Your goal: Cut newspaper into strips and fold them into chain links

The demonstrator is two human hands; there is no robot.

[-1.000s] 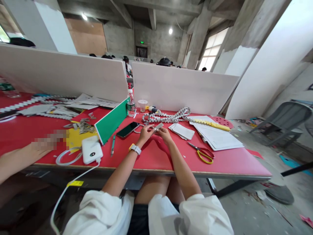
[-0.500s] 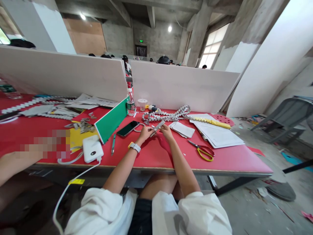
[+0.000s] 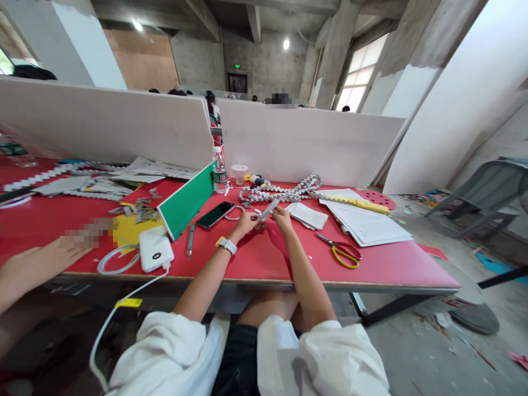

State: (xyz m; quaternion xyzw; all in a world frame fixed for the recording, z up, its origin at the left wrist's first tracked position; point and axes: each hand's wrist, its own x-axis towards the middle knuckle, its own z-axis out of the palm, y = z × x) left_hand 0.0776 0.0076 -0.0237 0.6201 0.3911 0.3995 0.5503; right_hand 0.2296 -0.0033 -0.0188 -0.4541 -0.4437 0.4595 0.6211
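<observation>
Both of my hands meet over the red table (image 3: pixel 371 269) and pinch a small folded strip of grey-white paper (image 3: pixel 267 210). My left hand (image 3: pixel 244 224), with a white watch on a yellow band at the wrist, grips the strip's lower end. My right hand (image 3: pixel 282 218) grips its upper side. Just beyond the strip lies a long chain of folded paper links (image 3: pixel 284 192). A black phone (image 3: pixel 215 214) lies left of my left hand. A small stack of cut paper (image 3: pixel 307 215) lies right of my right hand.
Yellow-handled scissors (image 3: pixel 340 252) lie to the right, beside a stack of white sheets (image 3: pixel 365 225). A green board (image 3: pixel 187 200), a pen (image 3: pixel 190 241), a white power bank (image 3: pixel 155 250) with cable, a water bottle (image 3: pixel 219 169) and a cup (image 3: pixel 240 174) stand left. Another person's arm (image 3: pixel 37 267) rests at far left. White dividers (image 3: pixel 305 146) close the back.
My hands have kept hold of the paper strip and shifted slightly away from me, turning it. The other person's arm at the left has moved a little.
</observation>
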